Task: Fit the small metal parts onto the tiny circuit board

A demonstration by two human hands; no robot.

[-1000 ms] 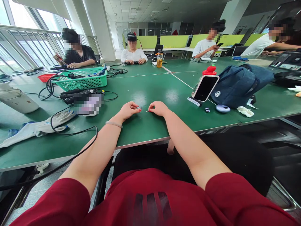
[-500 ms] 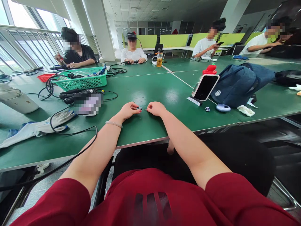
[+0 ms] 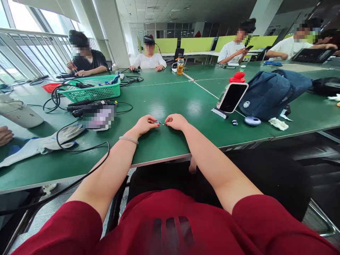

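Note:
My left hand (image 3: 146, 124) rests on the green table (image 3: 183, 138), thumb and fingers pinched on a small silver-and-black patterned piece (image 3: 157, 122). Its kind is too small to make out. Facing it across a narrow gap, my right hand (image 3: 175, 122) has thumb and forefinger pressed together. A tiny pale bit (image 3: 164, 124) shows right at those fingertips; whether they grip it or it lies on the table is unclear. Both wrists stay low over the tabletop.
To the left are a grey work glove (image 3: 50, 141), a black cable (image 3: 106, 152), a green basket (image 3: 92, 92) and another person's hand (image 3: 5, 135). A propped phone (image 3: 232, 98), a blue backpack (image 3: 268, 95) and a round lilac case (image 3: 252, 121) stand right. People sit opposite.
My right fingertips have lifted and shifted slightly, while my left hand keeps still. Another person's hand has appeared at the left edge. The person opposite has spread their hands apart.

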